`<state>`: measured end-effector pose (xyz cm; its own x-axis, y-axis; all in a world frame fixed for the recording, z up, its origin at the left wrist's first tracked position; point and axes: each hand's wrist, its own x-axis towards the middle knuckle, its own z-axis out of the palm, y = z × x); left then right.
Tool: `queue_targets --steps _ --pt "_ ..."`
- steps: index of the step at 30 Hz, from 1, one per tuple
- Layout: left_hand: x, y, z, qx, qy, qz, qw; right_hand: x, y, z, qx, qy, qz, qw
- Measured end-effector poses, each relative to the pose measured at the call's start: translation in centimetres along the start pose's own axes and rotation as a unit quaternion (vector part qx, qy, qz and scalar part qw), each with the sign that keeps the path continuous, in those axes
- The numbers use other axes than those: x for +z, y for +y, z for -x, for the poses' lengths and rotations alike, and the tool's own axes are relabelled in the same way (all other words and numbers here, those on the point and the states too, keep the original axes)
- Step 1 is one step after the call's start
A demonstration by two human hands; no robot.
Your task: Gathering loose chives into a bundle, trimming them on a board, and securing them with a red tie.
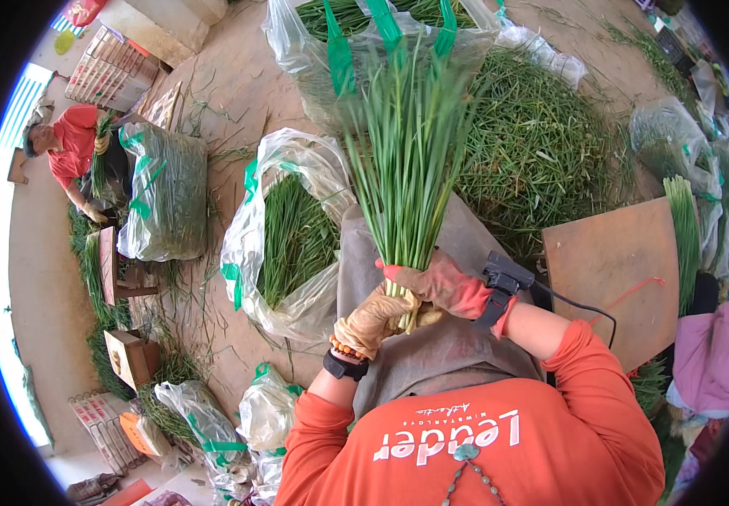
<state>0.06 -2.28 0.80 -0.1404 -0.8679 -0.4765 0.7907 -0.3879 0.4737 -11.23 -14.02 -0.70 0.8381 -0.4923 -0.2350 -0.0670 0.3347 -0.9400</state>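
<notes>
A bunch of long green leafy stalks, likely garlic chives (405, 183), stands upright in front of my chest with its pale cut ends downward. Around the lowest part of the stems wraps my left hand (374, 316), in a worn tan glove. Just above it my right hand (443, 284), in a stained pink glove, grips the same stems. The leaf tips fan out and look blurred at the top. Beneath both hands a grey apron (459, 354) covers my lap.
To the left sits an open clear plastic bag (238, 253) of greens. Loose leaves lie in a large heap (535, 139) ahead right. A wooden board (617, 272) stands at my right. Another person (73, 145) holds a bunch beside a filled bag (171, 196).
</notes>
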Motion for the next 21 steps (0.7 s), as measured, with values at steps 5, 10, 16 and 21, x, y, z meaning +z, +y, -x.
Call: queue_targets --steps 5,10,16,21 --pt "1.1 0.5 0.5 -0.096 0.052 -0.012 0.994 -1.1 -0.9 0.2 -0.031 -0.047 0.051 0.997" --pt "0.5 -0.7 0.4 -0.009 0.033 0.065 0.997 -3.4 -3.8 1.5 -0.030 -0.043 0.118 0.992" --pt "0.0 -0.1 2.0 -0.027 0.018 0.039 0.999 -6.9 -9.3 1.9 0.029 0.048 0.005 0.998" --pt "-0.6 -0.5 2.1 -0.027 0.000 0.076 0.997 -7.2 -8.7 0.5 0.060 0.038 -0.069 0.995"
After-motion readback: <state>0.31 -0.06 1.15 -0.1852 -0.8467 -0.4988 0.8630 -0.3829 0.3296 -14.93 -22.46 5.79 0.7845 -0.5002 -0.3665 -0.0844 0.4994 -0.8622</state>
